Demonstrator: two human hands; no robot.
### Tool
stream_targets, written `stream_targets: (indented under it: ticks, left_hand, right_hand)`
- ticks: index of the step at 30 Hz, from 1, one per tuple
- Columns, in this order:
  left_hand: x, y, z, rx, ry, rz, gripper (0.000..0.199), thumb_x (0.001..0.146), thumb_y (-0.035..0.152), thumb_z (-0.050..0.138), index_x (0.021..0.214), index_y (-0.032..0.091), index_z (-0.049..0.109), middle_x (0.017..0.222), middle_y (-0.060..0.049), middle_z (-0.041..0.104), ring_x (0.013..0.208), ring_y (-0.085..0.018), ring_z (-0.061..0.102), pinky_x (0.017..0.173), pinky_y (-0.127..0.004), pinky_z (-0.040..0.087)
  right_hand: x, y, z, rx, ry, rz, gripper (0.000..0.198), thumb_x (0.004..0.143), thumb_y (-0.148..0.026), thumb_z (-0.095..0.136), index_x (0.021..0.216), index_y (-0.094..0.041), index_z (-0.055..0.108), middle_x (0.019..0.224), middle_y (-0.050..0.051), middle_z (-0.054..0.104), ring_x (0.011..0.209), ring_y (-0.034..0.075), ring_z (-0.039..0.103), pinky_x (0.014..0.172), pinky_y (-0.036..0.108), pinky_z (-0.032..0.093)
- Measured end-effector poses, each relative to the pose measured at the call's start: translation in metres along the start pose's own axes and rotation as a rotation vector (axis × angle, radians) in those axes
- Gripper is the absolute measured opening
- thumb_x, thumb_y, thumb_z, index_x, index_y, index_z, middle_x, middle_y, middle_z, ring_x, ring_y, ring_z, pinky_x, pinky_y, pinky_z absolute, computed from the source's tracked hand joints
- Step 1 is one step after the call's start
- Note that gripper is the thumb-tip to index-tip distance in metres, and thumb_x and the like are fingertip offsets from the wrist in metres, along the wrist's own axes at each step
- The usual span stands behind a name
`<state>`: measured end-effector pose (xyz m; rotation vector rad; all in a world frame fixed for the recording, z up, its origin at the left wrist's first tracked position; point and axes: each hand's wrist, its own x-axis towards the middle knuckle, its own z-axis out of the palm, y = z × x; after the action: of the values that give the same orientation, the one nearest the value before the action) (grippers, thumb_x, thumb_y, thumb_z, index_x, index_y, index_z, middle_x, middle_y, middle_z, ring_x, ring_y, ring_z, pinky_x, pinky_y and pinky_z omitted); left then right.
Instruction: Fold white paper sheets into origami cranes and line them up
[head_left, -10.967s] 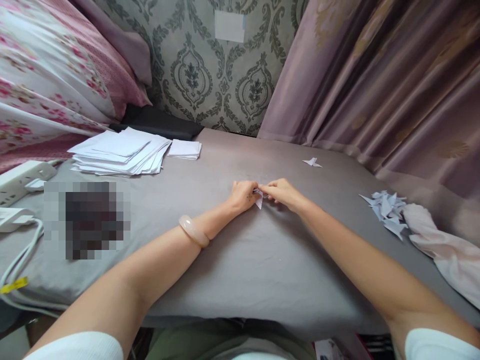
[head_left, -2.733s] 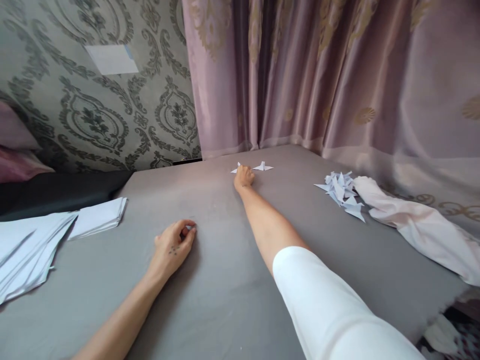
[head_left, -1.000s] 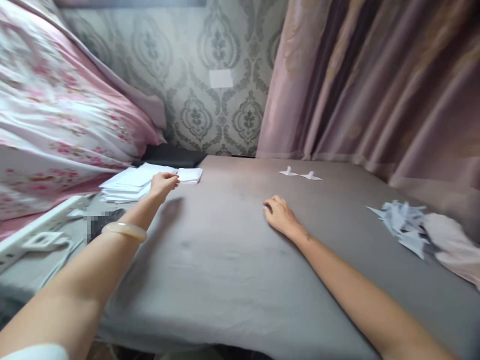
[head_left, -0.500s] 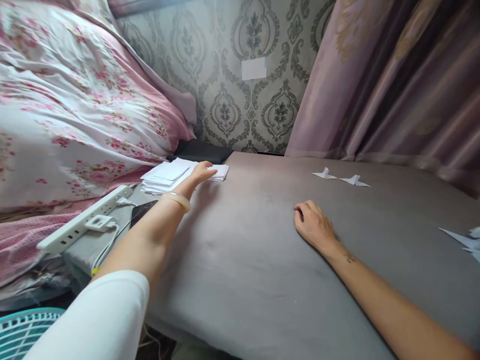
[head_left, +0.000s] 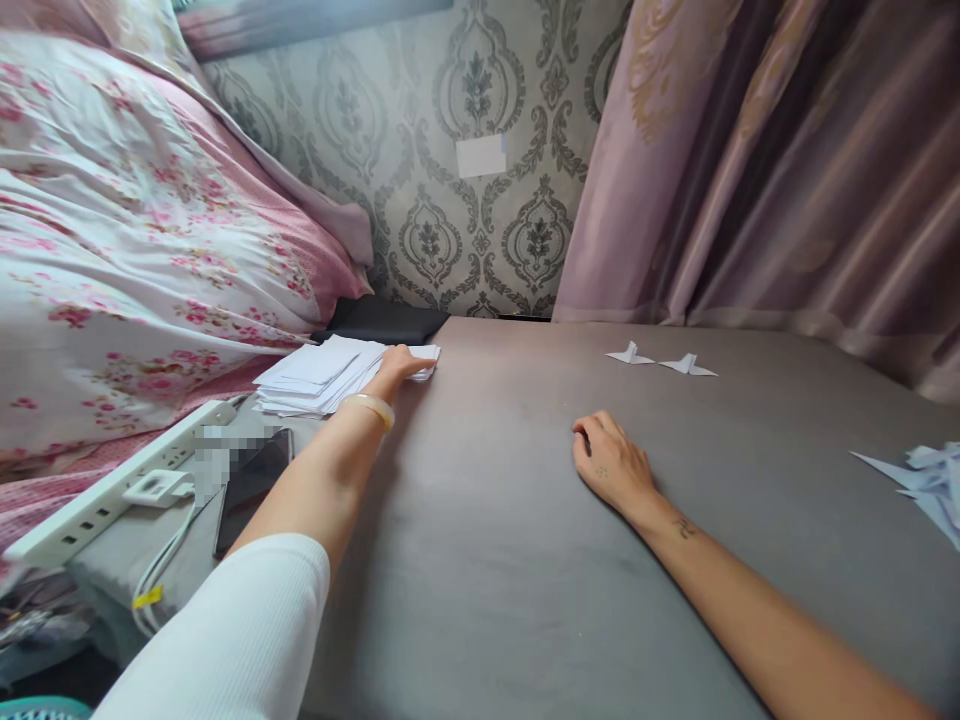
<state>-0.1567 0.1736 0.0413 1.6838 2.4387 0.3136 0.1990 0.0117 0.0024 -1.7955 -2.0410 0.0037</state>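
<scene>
Hands bare, a person works at a surface spread with smooth grey cloth (head_left: pixel 480 570). The left hand (head_left: pixel 400 364) reaches far forward over a small stack of white paper (head_left: pixel 429 352), its thumb stretched out across the stack; the fingers are mostly hidden from this angle, so whether they grip a sheet cannot be told. A pale bangle (head_left: pixel 375 405) circles that wrist, and a white ribbed sleeve (head_left: pixel 247 610) covers the arm to about the elbow. The right hand (head_left: pixel 611 458) rests on the cloth near the middle, loosely curled, with a gap between thumb and forefinger and nothing visible in its hold. Small dark markings show on its back and wrist.

Just left of the small stack lies a larger, uneven pile of white paper (head_left: pixel 307 370). Beyond the right hand, two folded paper figures (head_left: pixel 661 364) sit side by side, each with an upright fold between pointed wings. At the far right edge is a heap of pointed folded paper (head_left: pixel 934 485), partly cut off.

Beside the left forearm are a dark phone (head_left: pixel 255 485) and a white power strip (head_left: pixel 127 490). Behind stand patterned wallpaper (head_left: pixel 345 130) and mauve curtains (head_left: pixel 787 180); floral fabric (head_left: pixel 150 240) fills the left.
</scene>
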Motion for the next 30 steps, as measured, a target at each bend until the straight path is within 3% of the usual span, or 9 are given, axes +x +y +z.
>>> stream_targets:
  ticks: [6, 22, 26, 30]
  left_hand:
    - [0.002, -0.001, 0.0, 0.026, 0.024, -0.036, 0.051, 0.069, 0.037, 0.066, 0.109, 0.006, 0.066, 0.107, -0.022, 0.069, 0.104, -0.035, 0.064, 0.076, -0.03, 0.05]
    - [0.008, 0.004, 0.004, 0.095, 0.087, -0.078, 0.038, 0.076, 0.016, 0.063, 0.111, 0.002, 0.063, 0.116, -0.027, 0.063, 0.11, -0.034, 0.06, 0.081, -0.034, 0.048]
    - [0.009, 0.009, 0.001, 0.095, 0.073, -0.093, 0.044, 0.074, 0.022, 0.066, 0.114, 0.005, 0.063, 0.117, -0.025, 0.063, 0.111, -0.035, 0.06, 0.083, -0.034, 0.049]
    - [0.009, 0.015, -0.005, 0.078, 0.054, -0.105, 0.056, 0.073, 0.044, 0.066, 0.115, 0.007, 0.064, 0.116, -0.024, 0.065, 0.109, -0.036, 0.061, 0.082, -0.034, 0.05]
  right_hand:
    - [-0.001, -0.001, 0.0, 0.0, -0.003, 0.003, 0.019, 0.09, -0.021, 0.041, 0.098, -0.021, 0.059, 0.106, 0.005, 0.058, 0.094, 0.018, 0.056, 0.061, 0.029, 0.029]
    - [-0.003, 0.0, -0.001, -0.02, -0.018, -0.016, 0.019, 0.091, -0.02, 0.041, 0.099, -0.021, 0.058, 0.107, 0.006, 0.058, 0.094, 0.018, 0.056, 0.061, 0.029, 0.031]
    - [-0.003, 0.0, -0.001, -0.028, -0.011, -0.023, 0.019, 0.091, -0.021, 0.041, 0.099, -0.021, 0.058, 0.106, 0.006, 0.058, 0.094, 0.019, 0.056, 0.061, 0.029, 0.031]
    - [-0.003, 0.0, 0.0, -0.034, -0.016, -0.027, 0.02, 0.092, -0.021, 0.04, 0.099, -0.021, 0.058, 0.105, 0.006, 0.058, 0.094, 0.019, 0.056, 0.062, 0.029, 0.031]
